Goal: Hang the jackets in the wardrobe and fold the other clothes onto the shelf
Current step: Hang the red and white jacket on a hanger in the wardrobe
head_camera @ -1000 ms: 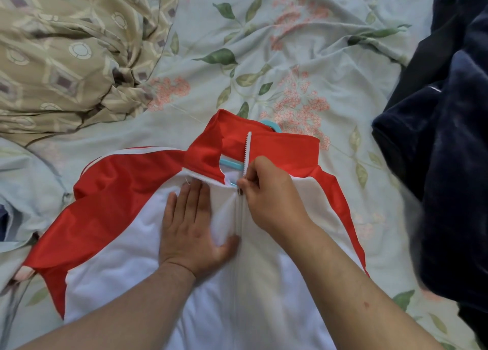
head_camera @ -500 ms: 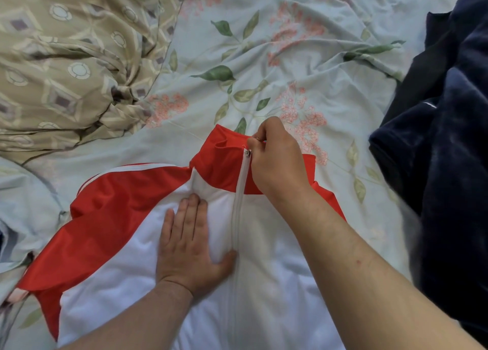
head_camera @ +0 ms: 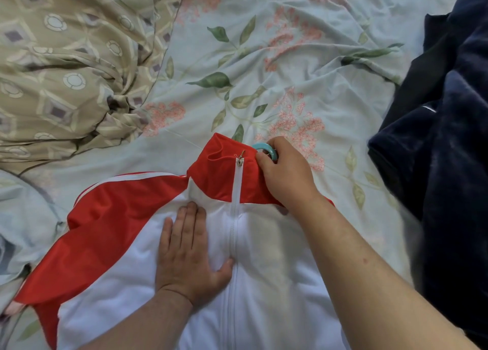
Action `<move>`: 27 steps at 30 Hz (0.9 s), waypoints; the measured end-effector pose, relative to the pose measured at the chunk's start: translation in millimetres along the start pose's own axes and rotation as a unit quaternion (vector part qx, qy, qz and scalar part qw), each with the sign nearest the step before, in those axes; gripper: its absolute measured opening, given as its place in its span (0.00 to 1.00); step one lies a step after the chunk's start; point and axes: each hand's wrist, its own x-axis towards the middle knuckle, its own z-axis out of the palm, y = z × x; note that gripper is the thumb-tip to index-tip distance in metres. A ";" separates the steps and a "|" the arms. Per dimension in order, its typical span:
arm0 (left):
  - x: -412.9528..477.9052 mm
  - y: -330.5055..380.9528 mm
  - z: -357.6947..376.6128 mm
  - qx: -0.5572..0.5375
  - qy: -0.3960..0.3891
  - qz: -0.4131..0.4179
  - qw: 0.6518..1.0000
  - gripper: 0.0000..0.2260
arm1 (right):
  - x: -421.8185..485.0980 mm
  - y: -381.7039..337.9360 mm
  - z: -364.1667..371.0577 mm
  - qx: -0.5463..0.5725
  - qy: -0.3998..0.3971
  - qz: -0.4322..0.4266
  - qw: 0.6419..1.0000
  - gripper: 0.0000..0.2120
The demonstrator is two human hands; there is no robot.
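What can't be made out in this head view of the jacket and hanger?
Head view only:
hanger: only its teal hook shows; the jacket hides the rest, and the right hand covers part of the hook.
jacket hem: cut off by the bottom edge.
dark blue garment: cut by the right edge; its kind is unclear.
wardrobe and shelf: out of frame.

The jacket (head_camera: 277, 283) lies front-up on the bed (head_camera: 303, 67), collar at the far end. The hanger (head_camera: 261, 146) pokes out beyond the collar, in the right hand (head_camera: 285, 178). The left hand (head_camera: 187, 252) rests on the jacket, left of the zip (head_camera: 236, 191). A blanket (head_camera: 74, 59) lies far left, a clothes heap (head_camera: 449, 164) right.
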 end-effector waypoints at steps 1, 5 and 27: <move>0.0 0.3 0.0 -0.001 0.001 0.002 1.000 0.49 | -3.3 0.6 1.5 0.016 0.004 -0.003 1.000 0.07; 1.1 1.9 0.4 -0.010 0.009 0.002 1.000 0.48 | -10.1 -3.4 1.3 0.161 0.003 0.036 0.986 0.10; -122.9 32.2 -178.0 -0.240 0.101 -0.023 0.965 0.28 | -240.5 -97.1 -131.2 0.044 -0.011 -0.110 0.993 0.08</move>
